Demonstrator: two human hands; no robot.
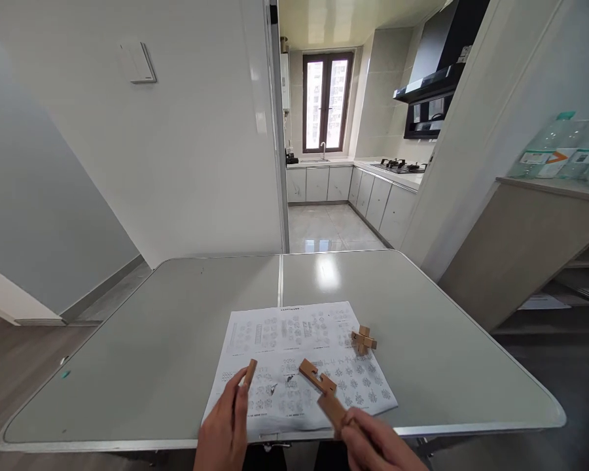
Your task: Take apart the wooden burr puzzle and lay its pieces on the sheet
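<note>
Between the thumb and fingers of my left hand (224,422) is a small wooden puzzle piece (250,371), held upright over the left part of the paper sheet (255,333). My right hand (375,441) grips another wooden puzzle piece (332,411) at the table's front edge. Just beyond its tip, a notched wooden puzzle piece (317,376) lies at a slant; I cannot tell whether the two touch. An assembled wooden cross-shaped puzzle (364,341) sits on the sheet's right edge. Printed line diagrams cover the sheet.
The grey-green folding table (142,366) has a metal rim and a centre seam. A small green bit (65,374) lies near its left edge. Plastic bottles (544,147) stand on a shelf unit (515,229) at right. Beyond the doorway is a kitchen with a gas stove (400,165).
</note>
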